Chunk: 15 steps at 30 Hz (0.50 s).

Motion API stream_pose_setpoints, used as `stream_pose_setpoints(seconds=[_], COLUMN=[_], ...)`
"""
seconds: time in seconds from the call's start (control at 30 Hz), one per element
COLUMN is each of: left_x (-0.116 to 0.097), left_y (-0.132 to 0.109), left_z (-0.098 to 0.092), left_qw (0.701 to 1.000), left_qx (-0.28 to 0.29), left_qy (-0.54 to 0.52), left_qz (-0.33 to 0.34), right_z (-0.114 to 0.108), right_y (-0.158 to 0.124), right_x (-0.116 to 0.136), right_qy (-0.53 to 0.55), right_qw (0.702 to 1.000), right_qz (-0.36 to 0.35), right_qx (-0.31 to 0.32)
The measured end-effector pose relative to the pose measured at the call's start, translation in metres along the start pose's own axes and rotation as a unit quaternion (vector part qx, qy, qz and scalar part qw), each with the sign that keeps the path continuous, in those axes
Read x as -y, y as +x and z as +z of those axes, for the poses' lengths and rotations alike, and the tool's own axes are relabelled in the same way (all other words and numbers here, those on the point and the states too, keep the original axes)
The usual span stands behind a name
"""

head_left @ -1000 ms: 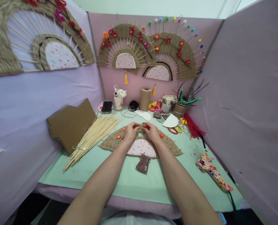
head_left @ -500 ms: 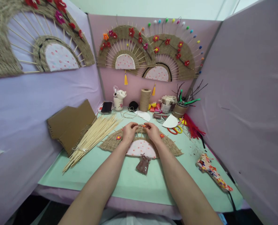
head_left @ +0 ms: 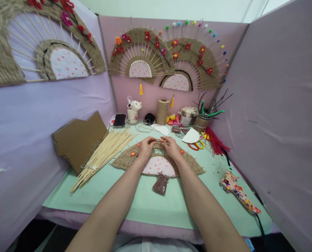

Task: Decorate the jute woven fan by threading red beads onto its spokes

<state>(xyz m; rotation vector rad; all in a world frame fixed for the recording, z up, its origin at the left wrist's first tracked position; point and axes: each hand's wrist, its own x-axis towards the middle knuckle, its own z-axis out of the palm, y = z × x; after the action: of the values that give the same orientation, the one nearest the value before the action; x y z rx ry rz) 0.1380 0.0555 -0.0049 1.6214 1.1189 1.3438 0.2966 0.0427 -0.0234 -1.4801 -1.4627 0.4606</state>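
Note:
A half-round woven twine fan [head_left: 123, 159] lies on the table, with thin sticks poking past its outer edge and a white, red-dotted half circle [head_left: 158, 166] at its centre. My left hand [head_left: 146, 148] is closed at the top rim, fingertips pinching the edge. My right hand [head_left: 171, 147] is closed beside it, its fingertips pressed on a small red flower [head_left: 162, 140] at the rim. Other red flowers sit on the weave, among them one at left [head_left: 133, 154] and one at right [head_left: 181, 152]. A small brown pouch [head_left: 160, 184] lies against the fan's lower edge.
Left are a bundle of thin sticks [head_left: 103, 157] and folded cardboard [head_left: 78, 140]. Behind stand a twine spool [head_left: 163, 112] and a tin with green-handled pliers [head_left: 202, 123]. Scissors [head_left: 194, 146], red pipe cleaners [head_left: 217, 141] and a flower-patterned glue gun [head_left: 240, 193] lie right. Finished fans hang on the walls.
My left fingertips have shifted very slightly to the right along the rim, and the right fingers have moved a touch left. The fan stays in place.

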Motion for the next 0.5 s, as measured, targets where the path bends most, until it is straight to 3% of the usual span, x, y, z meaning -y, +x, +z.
stream_pose_setpoints(seconds=[0.3,0.5], left_x=[0.0051,0.0053], left_y=[0.0025,0.0039], left_z=[-0.0002,0.0009], left_qw=[0.999,0.998], left_qx=[-0.011,-0.022], left_qy=[-0.032,-0.059], left_qz=[-0.009,-0.024], right_z=[0.0039,0.0011], right_y=[0.0012,0.0004], right_x=[-0.0027,0.0009], right_qy=[0.052,0.055], right_qw=[0.998,0.996], right_qz=[0.035,0.071], right_qx=[0.02,-0.016])
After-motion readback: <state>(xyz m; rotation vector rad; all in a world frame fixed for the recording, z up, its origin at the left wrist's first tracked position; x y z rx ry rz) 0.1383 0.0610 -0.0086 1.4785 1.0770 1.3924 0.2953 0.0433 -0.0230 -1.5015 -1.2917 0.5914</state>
